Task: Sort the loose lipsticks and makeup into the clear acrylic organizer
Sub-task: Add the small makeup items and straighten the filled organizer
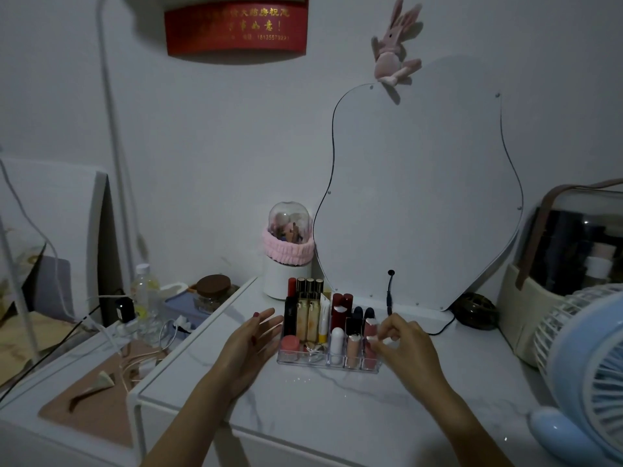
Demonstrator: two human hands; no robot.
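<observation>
My left hand [251, 345] lies flat, fingers spread, beside the acrylic organizer [328, 360]; my right hand [403, 342] fingers pinch a pink lipstick [370, 335] there.

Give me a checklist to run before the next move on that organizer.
1. Clear organizer flat on the white table: ok.
2. Left hand open and empty beside the organizer's left end: ok.
3. Right hand fingertips at the pink lipstick in the front right slot; firm grip: cannot tell.
4. That lipstick upright in its slot: ok.
5. Loose makeup left on the table: none visible near the organizer: ok.
6. Black cable behind the organizer, apart from both hands: ok.
</observation>
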